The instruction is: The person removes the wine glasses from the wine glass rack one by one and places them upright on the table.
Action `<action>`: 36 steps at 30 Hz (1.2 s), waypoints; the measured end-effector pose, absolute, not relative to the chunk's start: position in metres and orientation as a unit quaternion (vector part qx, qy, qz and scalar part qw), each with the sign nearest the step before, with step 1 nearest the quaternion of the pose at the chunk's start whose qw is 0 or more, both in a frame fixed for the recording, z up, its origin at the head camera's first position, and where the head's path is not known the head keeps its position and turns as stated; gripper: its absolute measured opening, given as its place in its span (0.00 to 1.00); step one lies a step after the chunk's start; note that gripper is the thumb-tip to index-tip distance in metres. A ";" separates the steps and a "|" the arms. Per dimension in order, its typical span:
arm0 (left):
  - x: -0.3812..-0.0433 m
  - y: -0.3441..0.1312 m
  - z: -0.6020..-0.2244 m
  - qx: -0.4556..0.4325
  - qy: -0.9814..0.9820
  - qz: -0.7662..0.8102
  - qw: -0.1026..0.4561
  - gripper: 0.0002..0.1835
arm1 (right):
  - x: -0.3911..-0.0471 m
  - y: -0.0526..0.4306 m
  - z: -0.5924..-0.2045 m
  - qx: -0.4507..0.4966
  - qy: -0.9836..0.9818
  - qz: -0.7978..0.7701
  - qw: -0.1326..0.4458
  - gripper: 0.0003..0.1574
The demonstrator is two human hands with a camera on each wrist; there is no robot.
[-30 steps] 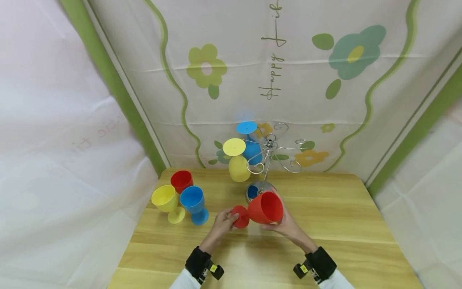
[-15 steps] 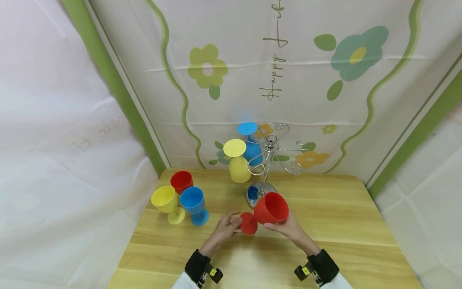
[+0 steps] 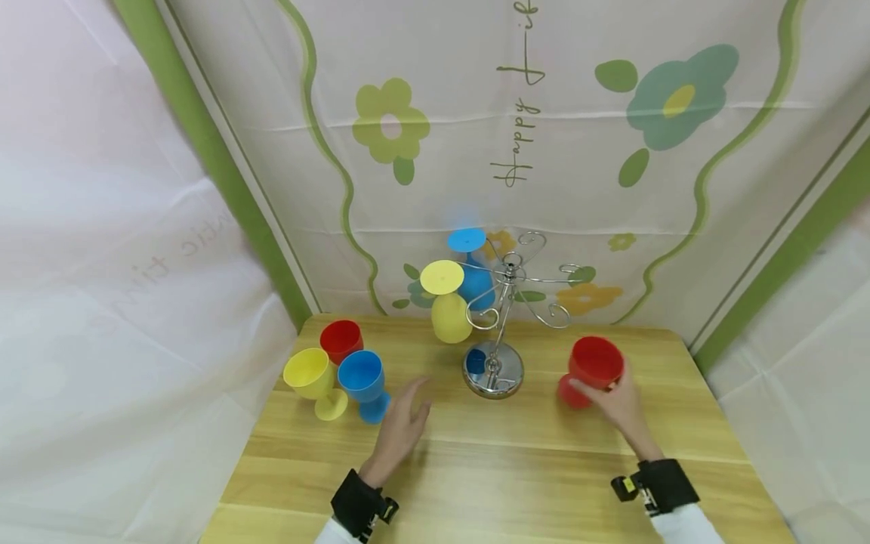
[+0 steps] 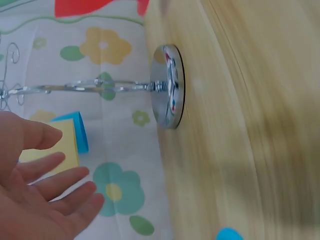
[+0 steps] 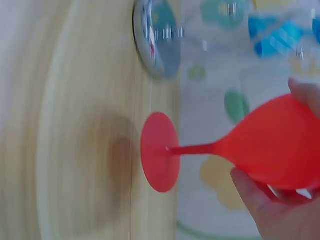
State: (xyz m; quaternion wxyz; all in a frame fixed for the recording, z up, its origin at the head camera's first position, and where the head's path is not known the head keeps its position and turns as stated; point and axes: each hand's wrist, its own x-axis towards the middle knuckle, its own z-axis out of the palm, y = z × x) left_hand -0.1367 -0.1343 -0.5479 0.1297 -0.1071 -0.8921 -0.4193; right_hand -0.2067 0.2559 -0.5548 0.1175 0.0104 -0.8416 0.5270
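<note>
On the wooden table, a chrome goblet rack stands at centre, a yellow goblet and a blue goblet hanging from it. The right hand wraps its fingers round the bowl of a red goblet, upright at the rack's right. The left hand hovers with fingers spread, holding nothing, beside three standing goblets.

Right hand grips red goblet; its foot just above wooden table.
</note>
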 end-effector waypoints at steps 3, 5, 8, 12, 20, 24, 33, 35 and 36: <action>-0.136 -0.139 -0.547 -0.127 -0.883 -0.416 0.175 0.23 | -0.224 0.280 -0.556 -0.058 -0.843 0.511 0.158 0.61; -0.136 -0.141 -0.548 -0.134 -0.875 -0.425 0.188 0.23 | -0.233 0.293 -0.554 -0.093 -0.836 0.512 0.173 0.62; -0.136 -0.144 -0.549 -0.137 -0.868 -0.438 0.193 0.23 | -0.243 0.305 -0.553 -0.128 -0.828 0.515 0.181 0.62; -0.136 -0.146 -0.549 -0.131 -0.869 -0.438 0.191 0.22 | -0.248 0.313 -0.556 -0.156 -0.824 0.516 0.175 0.64; -0.143 -0.161 -0.518 -0.139 -0.856 -0.457 0.198 0.23 | -0.249 0.320 -0.573 -0.187 -0.811 0.531 0.159 0.65; -0.157 -0.169 -0.492 -0.153 -0.849 -0.445 0.240 0.23 | -0.253 0.322 -0.570 -0.190 -0.812 0.531 0.149 0.65; -0.216 -0.164 -0.438 -0.202 -0.869 -0.367 0.262 0.40 | -0.255 0.321 -0.572 -0.193 -0.811 0.528 0.162 0.65; -0.229 -0.159 -0.430 -0.227 -0.876 -0.333 0.263 0.43 | -0.251 0.320 -0.575 -0.195 -0.813 0.525 0.157 0.65; -0.236 -0.156 -0.427 -0.239 -0.880 -0.314 0.265 0.45 | -0.250 0.320 -0.577 -0.195 -0.815 0.522 0.156 0.65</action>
